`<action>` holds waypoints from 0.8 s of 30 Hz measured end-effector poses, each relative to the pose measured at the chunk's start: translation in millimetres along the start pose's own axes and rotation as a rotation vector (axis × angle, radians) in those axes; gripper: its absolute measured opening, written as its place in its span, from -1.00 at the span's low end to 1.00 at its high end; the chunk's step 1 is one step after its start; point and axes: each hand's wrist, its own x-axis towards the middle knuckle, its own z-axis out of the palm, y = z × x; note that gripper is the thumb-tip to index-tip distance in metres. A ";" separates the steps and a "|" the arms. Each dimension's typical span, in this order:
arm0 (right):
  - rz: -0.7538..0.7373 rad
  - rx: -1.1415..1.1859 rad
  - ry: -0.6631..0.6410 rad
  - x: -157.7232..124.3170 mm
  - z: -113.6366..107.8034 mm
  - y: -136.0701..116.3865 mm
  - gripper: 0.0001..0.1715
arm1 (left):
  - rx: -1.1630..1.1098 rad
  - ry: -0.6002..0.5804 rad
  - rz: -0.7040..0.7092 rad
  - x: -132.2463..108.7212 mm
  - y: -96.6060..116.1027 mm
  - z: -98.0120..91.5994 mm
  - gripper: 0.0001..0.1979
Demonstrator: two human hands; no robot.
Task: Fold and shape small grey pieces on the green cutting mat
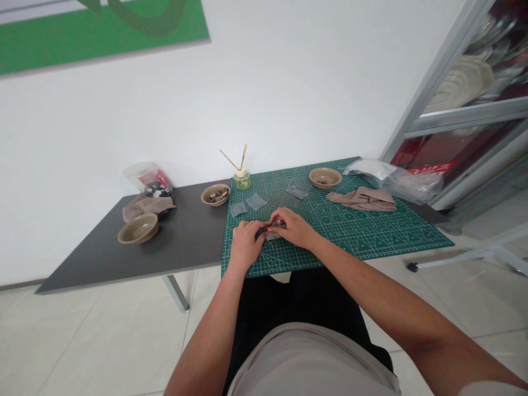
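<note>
Both hands meet over the green cutting mat [371, 231] near its front left part. My left hand [244, 243] and my right hand [293, 227] are closed in a pinch on a small clear plastic bag [272, 234], with something dark and reddish between the fingertips. Two more small clear bags [248, 204] lie flat on the mat just behind my hands, and a third bag [297, 192] lies further back.
On the dark table [165, 247] stand a bowl of small stones [215, 194], an empty tan bowl [138, 227], a third bowl [325, 177], a reed diffuser [242, 177], beige cloths [363, 199], a plastic container [147, 179] and clear packaging [396, 179].
</note>
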 end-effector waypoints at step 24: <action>0.445 -0.473 -0.092 11.3 -0.3 -8.6 -0.23 | -0.433 0.212 -0.319 2.8 -10.4 1.1 -0.85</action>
